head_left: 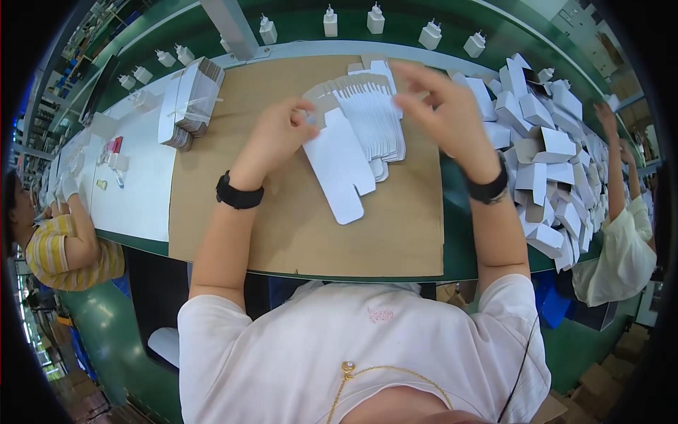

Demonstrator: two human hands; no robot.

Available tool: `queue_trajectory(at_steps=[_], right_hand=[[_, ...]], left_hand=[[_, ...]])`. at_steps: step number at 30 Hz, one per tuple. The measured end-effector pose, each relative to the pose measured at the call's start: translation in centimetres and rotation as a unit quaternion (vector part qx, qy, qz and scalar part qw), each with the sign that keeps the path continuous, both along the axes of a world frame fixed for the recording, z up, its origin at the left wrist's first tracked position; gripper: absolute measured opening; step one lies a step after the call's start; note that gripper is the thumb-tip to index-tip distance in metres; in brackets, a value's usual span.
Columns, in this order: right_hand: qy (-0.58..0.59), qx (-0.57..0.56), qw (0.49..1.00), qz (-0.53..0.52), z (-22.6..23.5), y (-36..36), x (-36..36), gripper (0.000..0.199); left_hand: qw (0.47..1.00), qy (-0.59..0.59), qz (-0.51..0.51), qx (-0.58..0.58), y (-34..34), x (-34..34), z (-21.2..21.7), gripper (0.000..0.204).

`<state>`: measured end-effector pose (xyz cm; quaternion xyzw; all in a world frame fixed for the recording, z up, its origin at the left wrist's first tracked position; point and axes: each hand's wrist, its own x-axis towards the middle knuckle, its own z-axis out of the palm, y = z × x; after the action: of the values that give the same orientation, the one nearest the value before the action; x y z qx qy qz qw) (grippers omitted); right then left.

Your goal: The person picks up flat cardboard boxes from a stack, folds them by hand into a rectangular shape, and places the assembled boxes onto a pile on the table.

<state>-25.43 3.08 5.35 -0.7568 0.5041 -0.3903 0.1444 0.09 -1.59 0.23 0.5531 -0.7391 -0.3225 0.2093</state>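
A flat, unfolded white carton (335, 166) lies slanted on the brown cardboard sheet (240, 233). My left hand (282, 134) is at its upper left edge, thumb and fingertips closed on that edge. Behind and to the right of it, a fanned stack of flat white cartons (374, 113) overlaps in a row. My right hand (448, 109) hovers right of the stack's upper end, its fingers apart and holding nothing. Black bands circle both my wrists.
A bundled stack of flat cartons (189, 102) stands at the left. On the right lies a big heap of folded white boxes (547, 162). White plug chargers (330, 22) line the green belt (300, 25) at the back. Co-workers sit on both sides, one in a striped shirt (60, 244).
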Motion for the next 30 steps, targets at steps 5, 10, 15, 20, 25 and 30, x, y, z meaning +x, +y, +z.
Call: queue_trajectory(at_steps=[5, 10, 15, 20, 25, 30], right_hand=[[0.012, 0.008, 0.995, 0.103, -2.6, 0.8, 3.6, 0.038], [0.023, -0.003, 0.997, 0.077, -1.5, 1.4, 3.8, 0.031], [-0.031, 0.108, 0.991, 0.068, -1.4, 1.6, 3.9, 0.030], [-0.102, 0.119, 0.981, 0.113, -1.0, 1.1, 3.2, 0.026], [-0.082, 0.112, 0.989, 0.053, -0.4, 0.8, 1.9, 0.021], [-0.095, -0.001, 0.993, 0.075, -0.9, 1.0, 3.1, 0.023]], left_hand=[[0.959, 0.278, -0.050, 0.013, 0.6, -2.3, 3.0, 0.034], [0.939, 0.336, -0.055, -0.041, 1.0, -4.1, 4.4, 0.027], [0.939, 0.303, -0.008, -0.163, 1.7, -5.6, 3.0, 0.028], [0.922, 0.358, -0.029, -0.143, 2.7, -6.5, 3.6, 0.029], [0.905, 0.419, 0.004, -0.073, 2.6, -5.9, 3.9, 0.028], [0.880, 0.449, 0.003, -0.153, 2.6, -6.2, 3.9, 0.029]])
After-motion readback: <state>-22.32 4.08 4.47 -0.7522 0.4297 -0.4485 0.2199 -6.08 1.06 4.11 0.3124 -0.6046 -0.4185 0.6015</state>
